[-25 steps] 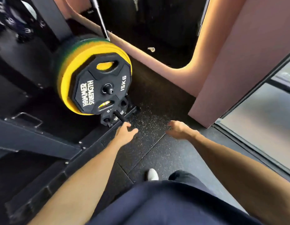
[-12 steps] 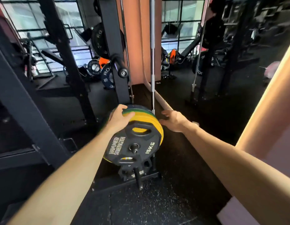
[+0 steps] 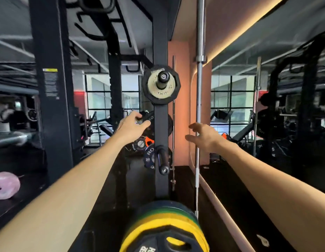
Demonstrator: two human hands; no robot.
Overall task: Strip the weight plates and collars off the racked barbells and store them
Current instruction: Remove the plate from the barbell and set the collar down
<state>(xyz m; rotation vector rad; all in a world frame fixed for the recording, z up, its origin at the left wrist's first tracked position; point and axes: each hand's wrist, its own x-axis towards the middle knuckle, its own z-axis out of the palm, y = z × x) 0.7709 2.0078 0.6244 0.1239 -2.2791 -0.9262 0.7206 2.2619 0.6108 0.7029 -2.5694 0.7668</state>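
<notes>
Here, both hands are empty: left hand (image 3: 133, 125) loosely curled, right hand (image 3: 203, 135) spread, reaching towards upright's pegs (image 3: 162, 161) at twelve o'clock; likely between plates, another load next.

Both arms reach forward, left hand (image 3: 132, 125) loosely curled, right hand (image 3: 203, 136) spread, neither grip holding anything.

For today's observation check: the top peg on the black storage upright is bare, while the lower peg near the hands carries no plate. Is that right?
Not quite. In the head view the top peg carries plates, a black one with a smaller pale one in front. The lower peg on the upright is indeed bare.
</notes>
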